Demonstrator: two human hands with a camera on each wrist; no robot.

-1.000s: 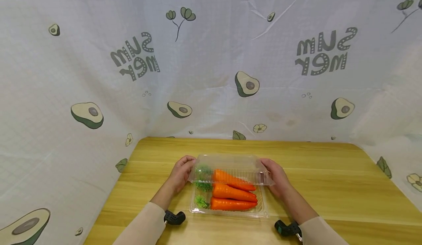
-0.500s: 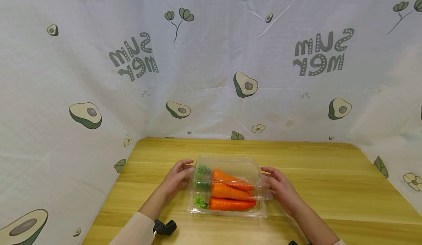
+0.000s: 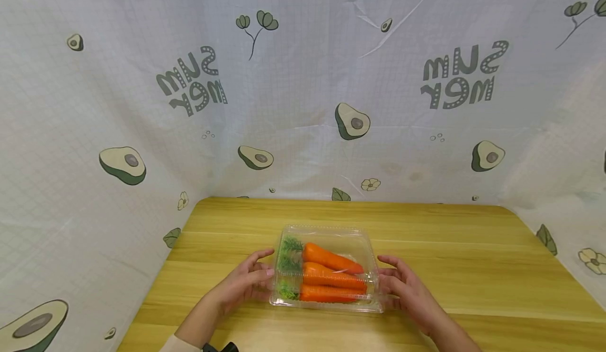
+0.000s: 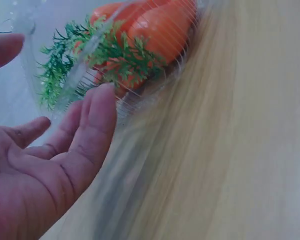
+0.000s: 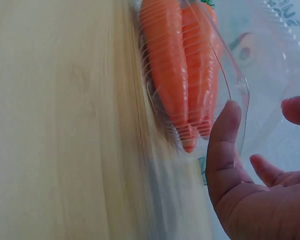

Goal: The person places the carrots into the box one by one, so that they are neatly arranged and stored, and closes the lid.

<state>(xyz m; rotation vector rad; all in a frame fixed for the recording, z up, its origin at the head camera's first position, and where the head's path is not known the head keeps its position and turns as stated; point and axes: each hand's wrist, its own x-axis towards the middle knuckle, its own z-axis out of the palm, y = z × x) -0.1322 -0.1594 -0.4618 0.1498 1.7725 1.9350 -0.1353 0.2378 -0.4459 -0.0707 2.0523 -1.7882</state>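
A clear plastic clamshell box sits on the table with its lid lowered over the base. Inside lie three orange carrots with green leafy tops toward the left. Beside the box's left edge is my left hand, its fingers loosely bent and the thumb apart. My right hand is at the right edge, also with thumb and fingers spread. In the right wrist view a fingertip is at the rim; whether it touches cannot be told. Neither hand grips the plastic.
The wooden table stretches around the box on all sides. A white curtain printed with avocados and lettering hangs behind it and along both sides.
The lid has come down from a raised tilt over the carrots. Both hands have moved toward the person along the box's sides, and their fingers have loosened from the lid.
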